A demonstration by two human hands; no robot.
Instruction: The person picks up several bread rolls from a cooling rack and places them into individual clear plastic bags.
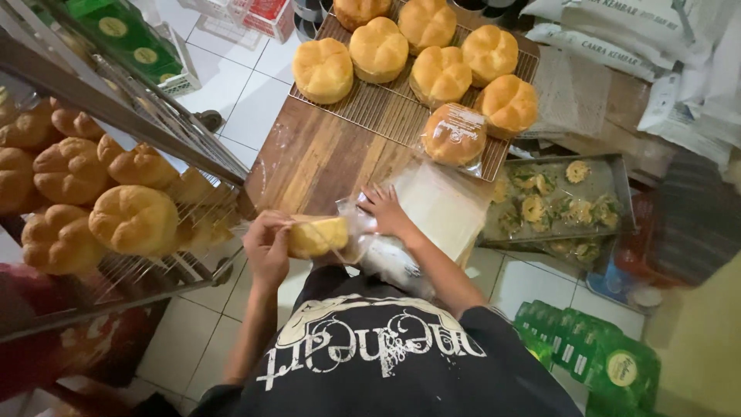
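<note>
Presently, the left hand [266, 247] holds a yellow bun [318, 235] at lower centre of the frame, fingers closed around its left end. The bun lies to the right of that hand, its long axis running left to right across the frame, and its right end sits at or just inside the mouth of a clear plastic bag [363, 232]; how far in cannot be told. The right hand [386, 212] is at the bag's upper right, fingers spread and pressing on the plastic, gripping nothing solid that shows. The left hand is the one on the bun; the right one touches only the bag.

Beneath the right hand lies a stack of flat clear bags [444, 208] on a wooden counter [320, 158]. A wire cooling rack [386, 116] at upper centre carries round golden buns, with one bagged bun [454, 135] at its near edge. A metal tray of small pastries [556, 201] sits at right. A rack shelf of buns [93, 201] fills the left side. The floor is white tile; green cartons [594, 355] stand at lower right.
</note>
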